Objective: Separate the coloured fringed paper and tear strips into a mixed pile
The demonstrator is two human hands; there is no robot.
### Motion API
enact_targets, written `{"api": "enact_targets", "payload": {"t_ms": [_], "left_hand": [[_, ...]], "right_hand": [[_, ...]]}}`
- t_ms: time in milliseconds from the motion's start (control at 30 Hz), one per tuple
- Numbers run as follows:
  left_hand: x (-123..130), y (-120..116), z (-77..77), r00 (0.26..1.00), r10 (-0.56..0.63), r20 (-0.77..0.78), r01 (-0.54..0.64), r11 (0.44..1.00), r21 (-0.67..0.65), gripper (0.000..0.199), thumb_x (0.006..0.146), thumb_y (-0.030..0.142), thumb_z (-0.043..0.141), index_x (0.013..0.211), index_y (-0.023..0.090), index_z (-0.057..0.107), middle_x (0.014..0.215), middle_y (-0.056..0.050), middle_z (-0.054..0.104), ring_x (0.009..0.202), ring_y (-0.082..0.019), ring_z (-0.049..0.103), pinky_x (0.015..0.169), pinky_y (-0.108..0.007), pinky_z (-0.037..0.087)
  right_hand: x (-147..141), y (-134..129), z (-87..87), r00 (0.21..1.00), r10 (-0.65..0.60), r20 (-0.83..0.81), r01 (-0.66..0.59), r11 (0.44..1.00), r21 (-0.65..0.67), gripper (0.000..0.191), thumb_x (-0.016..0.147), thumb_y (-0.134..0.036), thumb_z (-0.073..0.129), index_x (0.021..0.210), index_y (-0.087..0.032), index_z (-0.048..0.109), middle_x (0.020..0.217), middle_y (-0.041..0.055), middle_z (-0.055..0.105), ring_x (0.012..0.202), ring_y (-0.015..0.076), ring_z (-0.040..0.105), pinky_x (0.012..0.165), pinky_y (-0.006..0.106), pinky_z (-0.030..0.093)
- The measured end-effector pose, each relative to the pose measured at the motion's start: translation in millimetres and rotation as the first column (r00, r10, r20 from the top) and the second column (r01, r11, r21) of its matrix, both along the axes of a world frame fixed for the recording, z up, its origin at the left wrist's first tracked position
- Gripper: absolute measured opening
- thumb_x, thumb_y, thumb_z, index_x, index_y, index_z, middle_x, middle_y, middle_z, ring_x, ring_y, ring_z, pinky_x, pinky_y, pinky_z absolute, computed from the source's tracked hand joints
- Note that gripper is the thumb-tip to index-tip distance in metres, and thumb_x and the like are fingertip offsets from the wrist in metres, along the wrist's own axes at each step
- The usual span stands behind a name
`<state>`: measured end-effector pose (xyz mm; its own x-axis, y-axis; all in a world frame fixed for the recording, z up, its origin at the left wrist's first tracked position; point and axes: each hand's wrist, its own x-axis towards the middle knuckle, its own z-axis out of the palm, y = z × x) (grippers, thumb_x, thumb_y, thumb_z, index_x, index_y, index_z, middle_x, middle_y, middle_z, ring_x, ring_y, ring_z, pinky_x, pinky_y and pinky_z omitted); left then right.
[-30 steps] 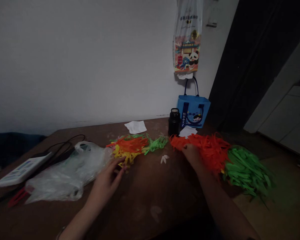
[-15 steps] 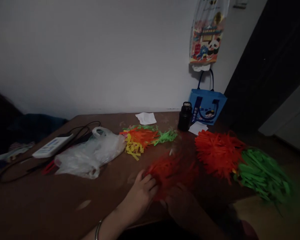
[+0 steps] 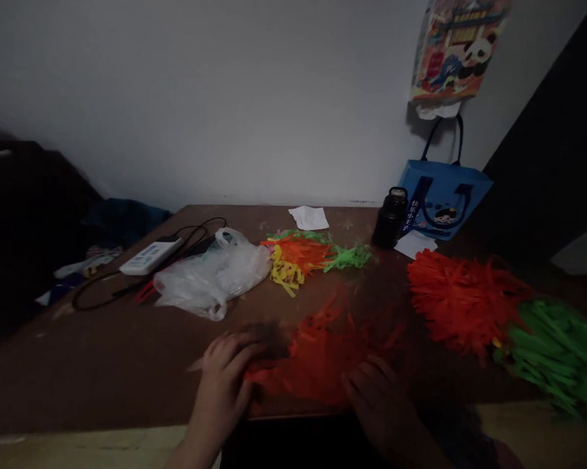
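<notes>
A fringed red paper piece lies at the front edge of the brown table, partly blurred. At its left end is my left hand, its fingers curled on a red strip. My right hand is at the right part of the same piece, fingers bent, dim and partly blurred; what its fingertips grip is hard to make out. To the right sit a red fringed bundle and a green fringed bundle. Smaller orange, yellow and green fringes lie behind the red piece.
A crumpled clear plastic bag and a white power strip with black cables lie on the left. At the back are a white paper, a black bottle and a blue bag. A panda-print package hangs on the wall.
My left hand has moved left, away from my right hand, and the red piece now stretches wider between them. The view has turned left, so the table's objects appear farther right.
</notes>
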<state>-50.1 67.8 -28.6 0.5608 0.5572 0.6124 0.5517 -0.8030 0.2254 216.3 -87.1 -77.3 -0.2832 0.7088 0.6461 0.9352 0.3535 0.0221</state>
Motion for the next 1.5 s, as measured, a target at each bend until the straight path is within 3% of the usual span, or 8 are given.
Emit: {"api": "enact_targets", "payload": {"t_ms": [133,233,433,667,867,1033,1200,1500], "left_hand": [[-9.4,-20.4,12.9,0.998,0.011,-0.070,-0.019,0.994,-0.110,0.048,0.080,0.015,0.048,0.127,0.023,0.053,0.129,-0.012,0.056,0.118,-0.031,0.053,0.097,-0.053,0.044],[15.3,-51.3,20.6,0.975,-0.181,-0.133,0.162,0.977,-0.142,0.060,0.078,0.011,0.047,0.136,0.021,0.044,0.144,-0.011,0.046,0.134,-0.029,0.039,0.106,-0.049,0.040],[77.7,-68.2,4.4,0.907,-0.332,-0.260,0.268,0.930,-0.251,0.037,0.077,0.004,0.053,0.110,0.018,0.062,0.109,-0.007,0.070,0.098,-0.026,0.063,0.091,-0.045,0.051],[82.0,-62.0,1.4,0.872,-0.439,-0.217,0.345,0.866,-0.363,0.030,0.077,0.005,0.057,0.101,0.022,0.064,0.102,-0.003,0.072,0.092,-0.023,0.064,0.087,-0.037,0.053],[81.6,-50.5,7.5,0.922,-0.224,-0.315,0.100,0.925,-0.365,0.019,0.086,0.010,0.051,0.098,0.018,0.065,0.098,-0.008,0.073,0.089,-0.025,0.068,0.080,-0.037,0.054],[99.1,-40.5,6.6,0.865,-0.080,-0.495,-0.173,0.879,-0.444,0.019,0.093,0.015,0.045,0.093,0.018,0.064,0.090,-0.009,0.074,0.083,-0.024,0.070,0.074,-0.033,0.052],[104.2,-38.0,1.3,0.835,-0.038,-0.549,-0.263,0.849,-0.459,0.026,0.091,0.018,0.049,0.115,0.017,0.058,0.084,-0.010,0.074,0.081,-0.027,0.072,0.068,-0.032,0.051],[103.6,-45.5,11.1,0.830,-0.004,-0.558,-0.323,0.812,-0.486,0.033,0.094,0.031,0.051,0.124,0.018,0.054,0.091,-0.009,0.075,0.086,-0.027,0.072,0.072,-0.033,0.051]], "right_hand": [[4.6,9.3,-0.5,0.999,0.040,0.018,-0.041,0.999,0.027,0.043,0.087,0.003,0.032,0.113,-0.010,0.064,0.109,0.0110,0.071,0.112,0.0208,0.060,0.106,0.045,0.045],[6.1,11.7,0.5,0.995,0.097,0.017,-0.098,0.995,0.020,0.039,0.088,0.001,0.034,0.109,-0.010,0.065,0.111,0.0119,0.071,0.115,0.0211,0.060,0.103,0.045,0.049],[10.8,2.0,8.0,0.986,0.147,-0.081,-0.149,0.989,-0.016,0.035,0.089,-0.001,0.035,0.106,-0.014,0.063,0.107,0.0096,0.073,0.112,0.0182,0.063,0.101,0.044,0.052],[7.4,-0.9,17.3,0.967,0.147,-0.210,-0.170,0.981,-0.093,0.025,0.093,-0.009,0.040,0.103,-0.016,0.062,0.099,0.0037,0.073,0.106,0.0180,0.063,0.106,0.045,0.042],[5.5,5.4,16.2,0.929,-0.145,-0.341,0.114,0.987,-0.109,0.018,0.095,-0.016,0.041,0.092,-0.020,0.059,0.082,0.0035,0.068,0.083,0.0195,0.062,0.087,0.043,0.044],[-0.3,14.9,11.0,0.845,-0.423,-0.328,0.376,0.905,-0.199,0.016,0.088,-0.012,0.045,0.093,-0.020,0.058,0.080,0.0052,0.066,0.076,0.0233,0.059,0.078,0.043,0.038],[1.0,20.7,10.1,0.824,-0.481,-0.299,0.391,0.865,-0.315,0.025,0.085,-0.012,0.052,0.108,-0.021,0.058,0.092,0.0067,0.069,0.085,0.0256,0.061,0.084,0.043,0.035],[5.8,17.4,6.4,0.853,-0.312,-0.418,0.212,0.939,-0.270,0.029,0.088,-0.010,0.051,0.113,-0.025,0.055,0.096,0.0020,0.069,0.092,0.0232,0.060,0.092,0.043,0.032]]}}
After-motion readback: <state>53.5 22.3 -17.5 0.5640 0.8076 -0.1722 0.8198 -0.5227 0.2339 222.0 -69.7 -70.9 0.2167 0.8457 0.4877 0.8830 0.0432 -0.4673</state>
